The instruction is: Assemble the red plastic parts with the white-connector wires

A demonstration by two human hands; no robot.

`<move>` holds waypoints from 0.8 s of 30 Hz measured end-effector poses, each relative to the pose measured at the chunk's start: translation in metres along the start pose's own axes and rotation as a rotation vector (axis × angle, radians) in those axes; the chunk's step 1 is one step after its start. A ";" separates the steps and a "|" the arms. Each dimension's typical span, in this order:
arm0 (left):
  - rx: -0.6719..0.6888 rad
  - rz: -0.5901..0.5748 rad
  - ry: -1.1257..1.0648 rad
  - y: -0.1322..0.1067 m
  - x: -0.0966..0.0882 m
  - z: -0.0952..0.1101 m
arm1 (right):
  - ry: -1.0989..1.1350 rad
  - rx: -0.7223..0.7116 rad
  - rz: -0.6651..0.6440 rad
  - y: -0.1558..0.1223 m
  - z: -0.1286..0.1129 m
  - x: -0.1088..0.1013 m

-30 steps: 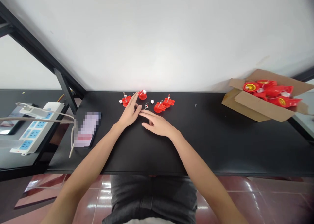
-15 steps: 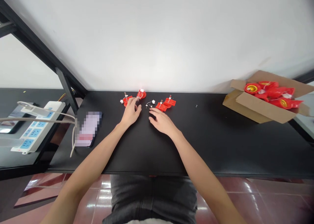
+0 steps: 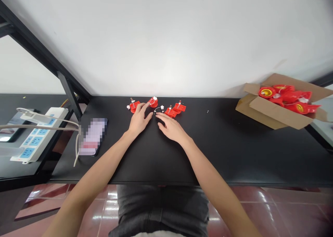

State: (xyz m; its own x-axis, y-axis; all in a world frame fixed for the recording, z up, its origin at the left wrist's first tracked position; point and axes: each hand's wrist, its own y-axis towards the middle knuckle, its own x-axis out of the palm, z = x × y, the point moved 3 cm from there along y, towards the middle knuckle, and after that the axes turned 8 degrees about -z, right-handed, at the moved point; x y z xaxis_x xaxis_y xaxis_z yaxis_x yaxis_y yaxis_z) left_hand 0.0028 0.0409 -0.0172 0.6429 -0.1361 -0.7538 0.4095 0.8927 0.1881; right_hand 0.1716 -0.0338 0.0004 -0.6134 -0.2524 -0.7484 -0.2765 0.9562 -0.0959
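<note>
Red plastic round fitting (image 3: pixel 153 102) sitting on the black bench (image 3: pixel 208 154) — left hand (image 3: pixel 139 120) half-open, fingers right against it, no real grip; right hand (image 3: pixel 171 129) open and relaxed nearby, by a thin white wire (image 3: pixel 158 108).

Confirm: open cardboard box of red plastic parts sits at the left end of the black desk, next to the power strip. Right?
No, the side is wrong. The head view shows the open cardboard box of red plastic parts at the right end of the black desk. The power strip is at the far left, away from the box.
</note>
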 end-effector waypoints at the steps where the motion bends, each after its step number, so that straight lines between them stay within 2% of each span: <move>1: 0.001 -0.003 0.004 0.000 0.000 0.000 | -0.030 -0.010 -0.011 0.000 -0.001 0.001; 7: -0.015 -0.001 0.001 0.002 -0.001 0.002 | -0.190 0.033 -0.074 0.002 -0.003 0.007; 17: 0.004 0.043 0.005 0.001 -0.008 0.011 | -0.222 -0.016 -0.096 0.003 -0.007 0.011; 21: -0.020 0.112 0.006 -0.002 -0.013 0.014 | -0.196 0.055 -0.058 0.003 -0.004 0.010; 24: 0.002 0.187 -0.009 -0.003 -0.015 0.012 | -0.098 0.074 0.020 0.003 -0.002 0.007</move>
State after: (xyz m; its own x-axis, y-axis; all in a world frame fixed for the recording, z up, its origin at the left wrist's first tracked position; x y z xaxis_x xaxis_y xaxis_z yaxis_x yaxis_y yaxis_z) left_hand -0.0008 0.0353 0.0012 0.7135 0.0288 -0.7001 0.2833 0.9020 0.3259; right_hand 0.1651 -0.0324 -0.0035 -0.5420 -0.2208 -0.8108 -0.2068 0.9702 -0.1260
